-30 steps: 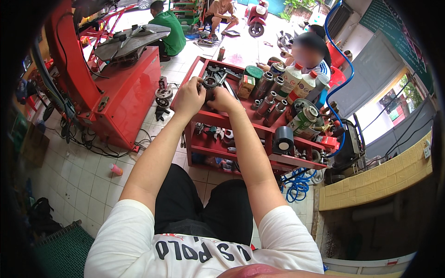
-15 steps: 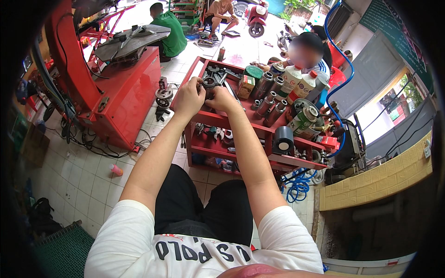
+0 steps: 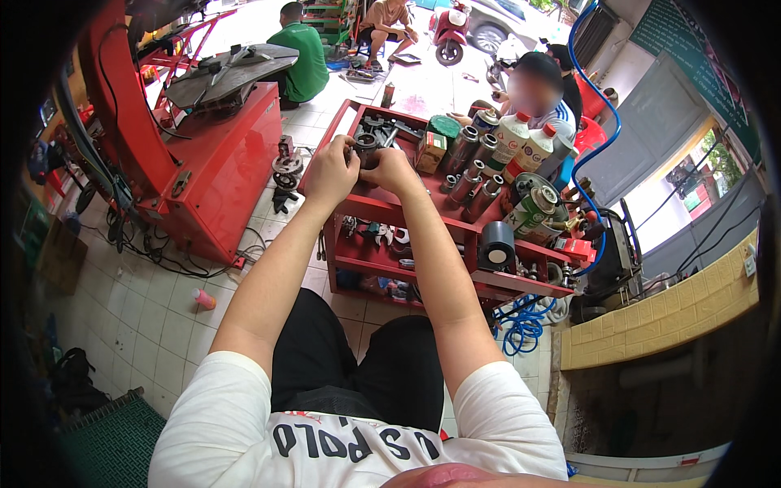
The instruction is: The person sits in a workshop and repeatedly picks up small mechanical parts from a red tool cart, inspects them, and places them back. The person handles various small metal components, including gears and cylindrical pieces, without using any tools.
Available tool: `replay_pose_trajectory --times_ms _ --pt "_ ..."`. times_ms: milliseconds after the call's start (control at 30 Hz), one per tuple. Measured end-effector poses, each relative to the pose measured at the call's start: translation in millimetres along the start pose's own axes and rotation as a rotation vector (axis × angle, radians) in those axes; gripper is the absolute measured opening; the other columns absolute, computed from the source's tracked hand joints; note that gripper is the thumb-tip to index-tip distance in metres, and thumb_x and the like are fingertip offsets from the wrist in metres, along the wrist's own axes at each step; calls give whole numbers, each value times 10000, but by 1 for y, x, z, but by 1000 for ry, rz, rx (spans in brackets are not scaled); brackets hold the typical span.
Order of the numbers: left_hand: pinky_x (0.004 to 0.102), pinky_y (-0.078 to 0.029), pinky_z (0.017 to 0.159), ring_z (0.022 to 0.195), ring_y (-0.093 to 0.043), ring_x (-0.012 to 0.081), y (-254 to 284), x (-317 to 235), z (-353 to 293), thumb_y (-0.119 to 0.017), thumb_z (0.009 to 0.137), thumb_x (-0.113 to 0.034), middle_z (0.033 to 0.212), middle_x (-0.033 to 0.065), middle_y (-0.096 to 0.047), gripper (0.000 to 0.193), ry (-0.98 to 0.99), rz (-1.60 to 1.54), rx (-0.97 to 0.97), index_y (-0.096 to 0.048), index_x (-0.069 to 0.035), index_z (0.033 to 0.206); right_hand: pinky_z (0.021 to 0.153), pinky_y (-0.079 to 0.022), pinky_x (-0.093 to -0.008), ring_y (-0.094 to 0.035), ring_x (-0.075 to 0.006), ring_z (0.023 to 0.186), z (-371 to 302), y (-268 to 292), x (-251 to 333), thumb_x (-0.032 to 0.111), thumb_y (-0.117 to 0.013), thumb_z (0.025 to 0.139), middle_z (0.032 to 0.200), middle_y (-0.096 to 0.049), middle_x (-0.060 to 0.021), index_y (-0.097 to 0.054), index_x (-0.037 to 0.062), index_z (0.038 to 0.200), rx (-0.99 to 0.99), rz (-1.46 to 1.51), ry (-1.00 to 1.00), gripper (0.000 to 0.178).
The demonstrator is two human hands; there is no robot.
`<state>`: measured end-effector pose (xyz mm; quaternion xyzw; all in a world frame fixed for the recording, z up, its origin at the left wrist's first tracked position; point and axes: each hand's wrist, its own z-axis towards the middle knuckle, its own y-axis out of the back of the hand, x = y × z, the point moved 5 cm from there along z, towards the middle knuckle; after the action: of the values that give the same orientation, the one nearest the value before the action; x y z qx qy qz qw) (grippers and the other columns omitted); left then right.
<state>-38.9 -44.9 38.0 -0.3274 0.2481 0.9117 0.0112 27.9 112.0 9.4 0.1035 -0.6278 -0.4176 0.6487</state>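
Note:
Both my hands are over the near left corner of the top tray of a red tool cart [image 3: 382,210]. Between them is a dark, ring-topped metal part [image 3: 366,143] with a round hollow in its upper face. My left hand [image 3: 333,172] curls round its left side, and my right hand [image 3: 392,172] grips it from the right. The fingers partly hide its lower portion. Just beyond lie loose metal tools, among them a hammer-like tool [image 3: 399,130]. A small worn cardboard box [image 3: 431,151] stands to the right of my right hand.
Steel sockets [image 3: 464,146], white bottles with red caps [image 3: 535,152] and a green-and-white can [image 3: 533,207] crowd the cart's right half. A red tyre-changing machine [image 3: 224,163] stands at left. A blue hose [image 3: 614,130] hangs at right. A co-worker in a cap [image 3: 541,85] sits beyond the cart.
My hands stay almost in place, with the metal part turned slightly between them. Outside, a car has come into view at the top right. The capped co-worker's head has shifted slightly.

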Motion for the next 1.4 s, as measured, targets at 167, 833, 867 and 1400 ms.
replay_pose_trajectory --times_ms 167,833,867,1400 --pt "488 -574 846 948 -730 382 -1 -2 0 -679 939 -139 993 193 -737 236 7 -1 6 -658 -29 1147 716 -617 -357 -753 -200 761 0 -2 -7 153 -818 803 870 -786 -144 -776 -45 1007 62 -24 32 287" --pt "500 -570 848 949 -724 399 0 -2 1 -671 945 -140 991 204 -734 229 -12 8 -3 -650 -23 1141 746 -620 -374 -761 -226 783 7 -9 -16 121 -804 824 896 -791 -160 -775 -59 1021 73 -21 64 268" --pt "500 -569 847 949 -724 399 1 -2 0 -671 946 -141 991 204 -734 231 -8 4 1 -649 -22 1143 711 -621 -360 -751 -188 749 6 -9 -14 90 -791 837 879 -791 -134 -773 -59 1019 72 -12 61 236" --pt "468 -569 871 973 -735 361 0 3 1 -680 957 -160 1026 180 -750 244 27 -6 21 -669 -41 1170 760 -624 -347 -758 -208 813 3 0 -11 94 -835 853 932 -792 -168 -769 -82 1050 38 47 111 272"
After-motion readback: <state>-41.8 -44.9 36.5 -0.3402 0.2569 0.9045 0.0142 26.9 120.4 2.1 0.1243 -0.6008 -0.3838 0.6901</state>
